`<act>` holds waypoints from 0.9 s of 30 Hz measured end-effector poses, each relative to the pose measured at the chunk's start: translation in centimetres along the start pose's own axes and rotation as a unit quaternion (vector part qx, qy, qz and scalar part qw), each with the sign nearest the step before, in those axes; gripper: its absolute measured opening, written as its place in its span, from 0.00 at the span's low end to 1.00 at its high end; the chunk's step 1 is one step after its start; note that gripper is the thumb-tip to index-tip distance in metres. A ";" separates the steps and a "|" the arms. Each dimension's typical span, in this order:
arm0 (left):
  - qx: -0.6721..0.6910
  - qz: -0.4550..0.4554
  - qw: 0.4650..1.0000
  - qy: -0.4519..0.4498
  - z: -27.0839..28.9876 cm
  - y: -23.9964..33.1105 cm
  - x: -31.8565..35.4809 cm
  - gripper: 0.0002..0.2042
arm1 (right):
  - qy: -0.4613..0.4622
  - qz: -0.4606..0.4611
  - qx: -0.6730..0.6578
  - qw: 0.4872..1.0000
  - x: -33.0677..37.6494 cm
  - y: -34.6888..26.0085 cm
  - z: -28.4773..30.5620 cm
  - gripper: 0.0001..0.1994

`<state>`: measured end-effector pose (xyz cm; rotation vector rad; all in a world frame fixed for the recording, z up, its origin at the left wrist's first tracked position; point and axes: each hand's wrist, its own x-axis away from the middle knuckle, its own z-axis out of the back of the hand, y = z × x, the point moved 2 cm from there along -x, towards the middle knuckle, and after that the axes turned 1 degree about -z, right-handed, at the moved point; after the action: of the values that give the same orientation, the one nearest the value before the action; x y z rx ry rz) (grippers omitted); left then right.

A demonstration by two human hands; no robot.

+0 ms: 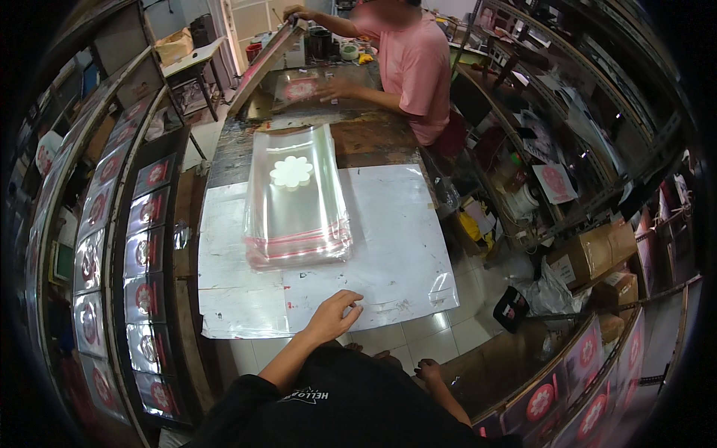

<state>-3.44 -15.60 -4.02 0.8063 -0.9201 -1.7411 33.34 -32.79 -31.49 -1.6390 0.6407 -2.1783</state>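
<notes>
My left hand is held at the near edge of the white-covered table, thumb apart from loosely bent fingers, with nothing in it. Low on the right, past the table's edge, hangs my right hand; its fingers are slightly curled and I see nothing in them. A stack of clear plastic bags lies in front of my left hand, apart from it. Pink-red lines run across the near end of the bags. A pale flower-shaped piece shows at the stack's far half.
Across the table, a person in a pink shirt holds up a hinged printing frame, one hand by a red-printed sheet. Racks of printed sheets stand left; more prints lean lower right. Shelves and cardboard boxes line the right.
</notes>
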 end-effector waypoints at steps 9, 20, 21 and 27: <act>-0.163 -0.102 0.951 0.242 8.6 -0.6 -5.0 0.19 | 0.003 0.042 -0.039 0.998 1.8 -0.4 -2.8 0.18; -0.623 -0.126 0.731 0.249 17.9 -3.7 -18.8 0.29 | 0.051 0.047 -0.059 0.996 5.0 5.6 -1.6 0.12; -0.627 -0.130 0.737 0.217 17.9 -4.9 -19.3 0.25 | 0.049 0.046 -0.079 0.995 5.2 5.7 -1.6 0.11; -0.581 -0.191 0.785 0.101 10.9 -2.3 -18.4 0.11 | 0.062 0.110 -0.163 0.979 4.1 6.4 -2.4 0.14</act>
<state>-7.94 4.70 1.38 0.2995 0.5652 -2.0546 29.93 -39.90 -32.21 -1.4994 1.2098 -2.1072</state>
